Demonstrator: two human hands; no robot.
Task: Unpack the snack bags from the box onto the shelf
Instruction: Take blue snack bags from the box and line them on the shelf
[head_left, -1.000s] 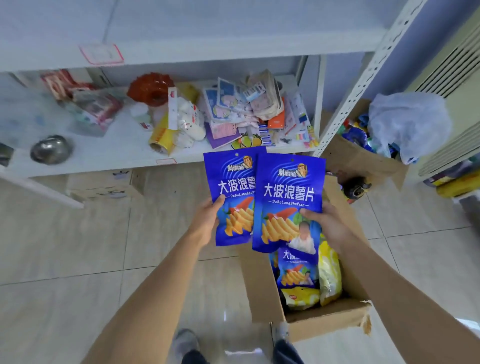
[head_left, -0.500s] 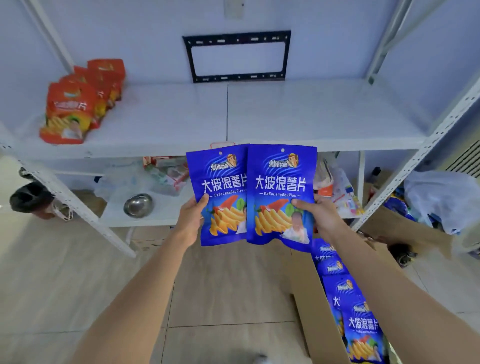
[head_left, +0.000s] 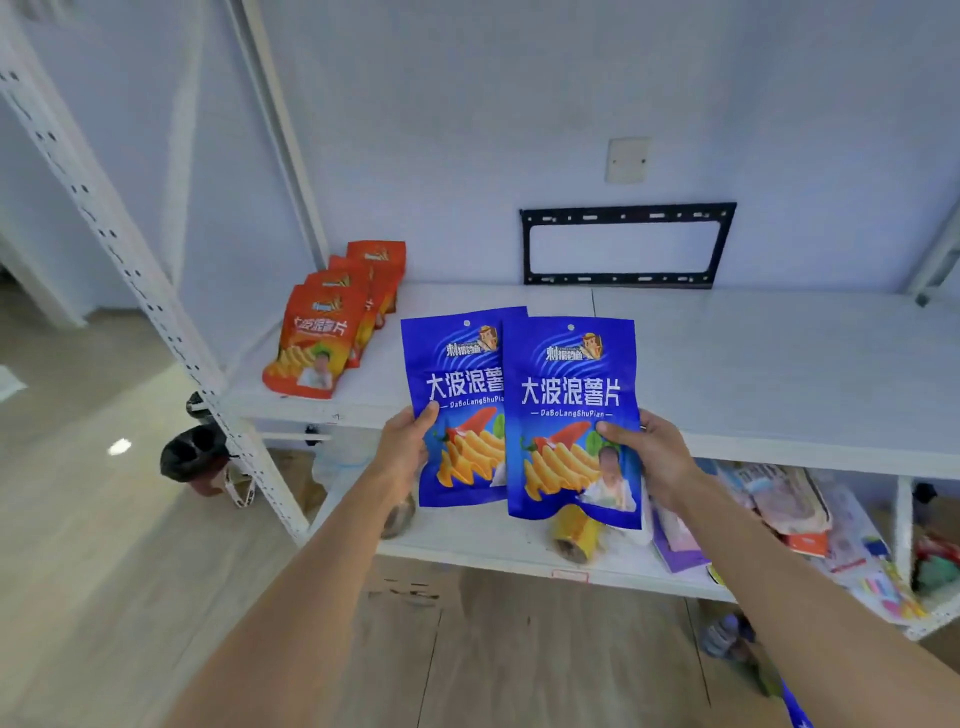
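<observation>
A row of glossy orange snack bags (head_left: 317, 340) lies at the left end of the white metal shelf (head_left: 779, 364). My left hand (head_left: 402, 447) grips one shiny blue chip bag (head_left: 457, 405); my right hand (head_left: 657, 457) grips another (head_left: 571, 421), overlapping it. A second ago both were low over the box; now they are raised to the shelf's front edge, ready to set down. Wide bare board lies to the right.

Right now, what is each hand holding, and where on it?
The left hand grips one blue snack bag at its left edge, mid-height; the right hand grips the other blue bag at its right edge.
</observation>
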